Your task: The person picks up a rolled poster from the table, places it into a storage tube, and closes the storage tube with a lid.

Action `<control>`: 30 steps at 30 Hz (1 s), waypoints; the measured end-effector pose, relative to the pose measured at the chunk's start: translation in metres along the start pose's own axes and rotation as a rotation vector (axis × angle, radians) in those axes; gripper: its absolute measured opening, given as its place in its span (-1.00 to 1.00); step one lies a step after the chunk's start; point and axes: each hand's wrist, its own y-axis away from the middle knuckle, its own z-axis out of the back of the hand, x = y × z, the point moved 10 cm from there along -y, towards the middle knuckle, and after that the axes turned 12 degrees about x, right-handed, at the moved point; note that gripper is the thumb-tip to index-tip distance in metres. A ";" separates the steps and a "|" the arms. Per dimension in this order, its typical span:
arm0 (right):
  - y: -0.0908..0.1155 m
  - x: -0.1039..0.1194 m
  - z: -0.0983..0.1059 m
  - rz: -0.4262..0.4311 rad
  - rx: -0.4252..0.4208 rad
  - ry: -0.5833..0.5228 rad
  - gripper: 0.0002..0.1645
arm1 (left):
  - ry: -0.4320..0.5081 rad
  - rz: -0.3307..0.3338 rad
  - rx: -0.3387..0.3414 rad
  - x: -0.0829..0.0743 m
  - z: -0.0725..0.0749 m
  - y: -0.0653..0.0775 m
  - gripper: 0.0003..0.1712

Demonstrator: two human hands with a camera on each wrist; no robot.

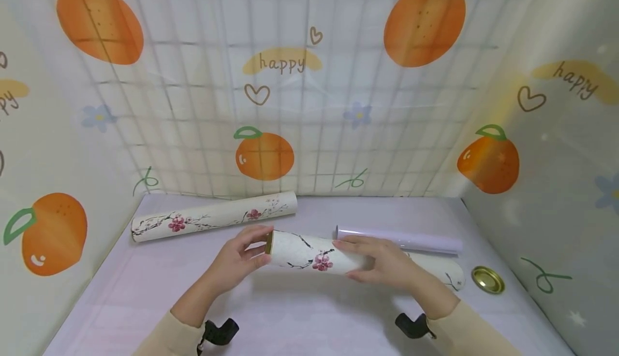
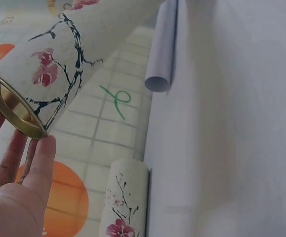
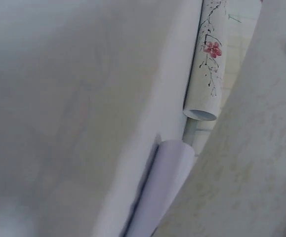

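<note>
A white cardboard tube [image 1: 295, 248] printed with plum blossoms on dark branches is held above the table, slanting down to the right. My left hand [image 1: 235, 259] has its thumb and fingertips round the rim of a gold metal lid [image 2: 15, 120] at the tube's left end. In the left wrist view this lid shows a recessed middle. My right hand [image 1: 387, 262] grips the tube from above near its middle, thumb on the near side. Beyond that hand, the tube's far right end shows past the wrist.
A second blossom-printed tube [image 1: 213, 217] lies at the back left, its right end hollow. A rolled lilac sheet [image 1: 411, 240] lies behind the held tube. Another gold lid [image 1: 488, 280] rests at the right. Patterned curtains [image 1: 309, 103] close off the back and sides.
</note>
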 end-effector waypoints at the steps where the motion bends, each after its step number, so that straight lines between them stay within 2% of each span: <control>1: 0.000 0.001 0.001 0.004 -0.004 -0.005 -0.12 | 0.009 0.000 0.003 0.000 0.000 0.000 -0.32; 6: -0.002 0.004 0.007 0.008 -0.014 -0.005 -0.14 | 0.055 0.022 0.005 0.005 -0.002 0.001 -0.32; 8: -0.002 0.005 0.009 0.010 -0.017 0.008 -0.14 | 0.061 0.012 0.005 0.004 -0.003 0.001 -0.33; 16: -0.001 0.003 0.017 0.017 -0.058 0.031 -0.12 | -0.003 -0.083 0.007 -0.007 -0.006 -0.006 -0.32; 19: -0.002 0.001 0.015 -0.009 -0.033 0.029 -0.15 | -0.018 -0.090 0.024 -0.004 -0.008 -0.006 -0.31; 23: -0.001 0.001 0.011 -0.030 0.007 0.061 -0.18 | 0.009 -0.110 0.039 0.003 -0.012 -0.003 -0.30; 30: 0.000 -0.001 0.010 -0.026 0.035 0.094 -0.17 | 0.040 -0.121 0.037 0.010 -0.012 -0.003 -0.29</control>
